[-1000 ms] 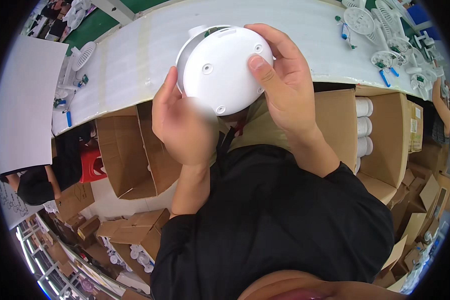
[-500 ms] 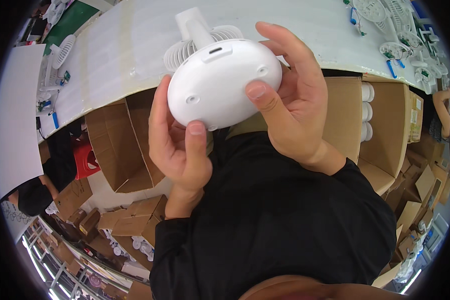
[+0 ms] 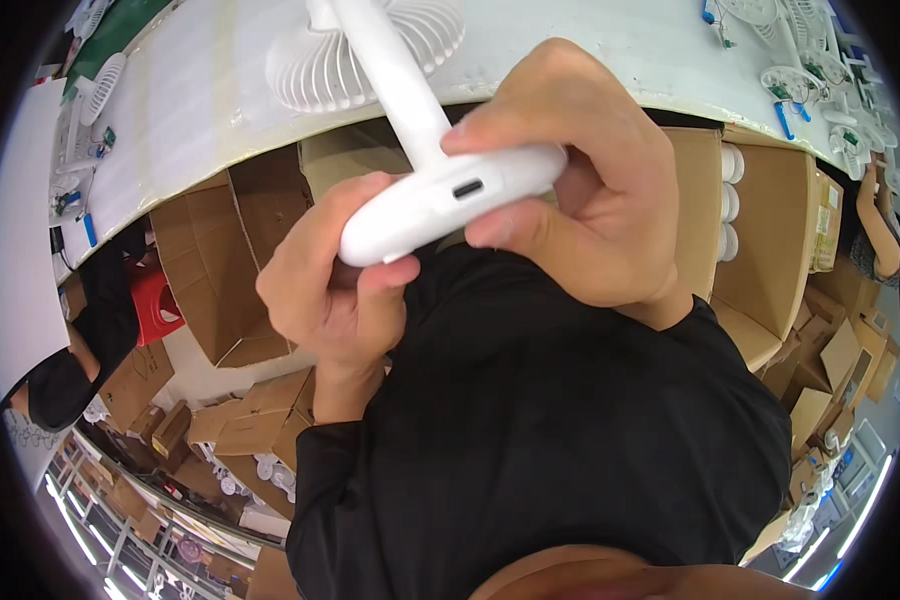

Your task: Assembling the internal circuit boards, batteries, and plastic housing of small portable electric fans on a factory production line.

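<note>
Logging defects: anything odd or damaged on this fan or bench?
Held white fan: nothing stands out; its base shows no crack, underside mostly hidden. On the bench at right, blue parts lie exposed beside a round white piece.

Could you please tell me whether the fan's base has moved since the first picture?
Yes: against the table's near edge, the fan's base has come toward the black shirt and tipped nearly edge-on.

Left and right, the long white-topped table (image 3: 195, 115) bore white plastic fan parts (image 3: 100, 88), small green circuit boards (image 3: 108, 137) and blue cylinders (image 3: 784, 121).
</note>
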The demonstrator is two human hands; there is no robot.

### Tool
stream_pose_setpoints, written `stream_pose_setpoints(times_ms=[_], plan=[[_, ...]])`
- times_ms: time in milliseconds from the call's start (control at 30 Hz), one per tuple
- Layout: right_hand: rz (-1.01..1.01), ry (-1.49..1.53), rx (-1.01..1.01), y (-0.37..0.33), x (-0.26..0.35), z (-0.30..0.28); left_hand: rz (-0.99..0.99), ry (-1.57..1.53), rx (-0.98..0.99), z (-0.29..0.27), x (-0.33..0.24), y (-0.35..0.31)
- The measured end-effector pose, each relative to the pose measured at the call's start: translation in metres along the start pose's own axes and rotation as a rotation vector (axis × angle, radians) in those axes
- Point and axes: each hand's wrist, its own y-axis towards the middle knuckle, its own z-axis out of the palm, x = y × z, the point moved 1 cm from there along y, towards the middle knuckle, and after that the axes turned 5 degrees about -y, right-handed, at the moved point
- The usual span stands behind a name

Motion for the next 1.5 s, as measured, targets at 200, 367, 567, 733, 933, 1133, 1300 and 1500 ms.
stream_pose_setpoints(times_ms=[200,367,567,733,933,1133,1300,1500], plan=[[-0.354,-0.04,-0.157,0.005,-0.032,0.016,0.125,-0.571,-0.226,0.026,0.032,0.034],[-0.376,0.063,-0.089,0.0,-0.052,0.031,-0.016,-1.03,-0.445,0.033,0.048,0.058],[0.037,0.344,0.126,-0.004,-0.048,0.029,0.299,-0.668,-0.36,0.03,0.045,0.077],[0.353,0.677,0.252,0.004,-0.037,0.037,0.468,-0.42,-0.149,0.019,0.026,0.071],[0.356,1.0,0.238,0.003,-0.047,0.056,0.355,-0.182,-0.281,0.022,0.021,0.068],[0.215,1.033,0.168,-0.011,-0.067,0.074,0.059,-0.655,-0.279,0.015,0.052,0.064],[0.55,1.24,0.283,-0.001,-0.053,0.069,0.154,-0.33,-0.147,0.017,0.023,0.051],[0.508,1.064,0.346,0.009,-0.039,0.059,0.315,-0.298,-0.07,0.013,0.013,0.059]])
